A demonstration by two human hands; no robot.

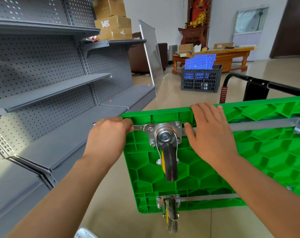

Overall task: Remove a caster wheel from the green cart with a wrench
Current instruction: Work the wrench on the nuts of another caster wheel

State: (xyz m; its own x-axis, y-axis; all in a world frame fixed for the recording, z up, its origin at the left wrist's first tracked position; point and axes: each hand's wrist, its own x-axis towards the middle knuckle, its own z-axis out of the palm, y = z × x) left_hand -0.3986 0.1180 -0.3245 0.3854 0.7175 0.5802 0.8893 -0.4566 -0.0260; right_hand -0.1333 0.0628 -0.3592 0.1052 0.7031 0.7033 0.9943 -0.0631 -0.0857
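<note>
Left hand [109, 133] grips wrench [143, 128] on caster wheel [168, 152] bolt; right hand [209, 133] flat on green cart [248, 160].

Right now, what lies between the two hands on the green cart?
In the head view, the caster's mounting plate lies between the left hand and right hand, with the wrench on its upper-left bolt.

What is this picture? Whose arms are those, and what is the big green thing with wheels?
The picture comes from a camera worn on a person's head, so you see their own two arms reaching forward. The big green thing is a green cart tipped on its side, showing its underside. Bolted to it is a caster wheel, and a second wheel sits lower down. The left hand grips a metal wrench, whose end sits on a bolt of the wheel's plate. The right hand lies flat on the cart's top edge, likely steadying it. Grey shelves stand on the left, and a dark crate sits on the floor behind.
</note>
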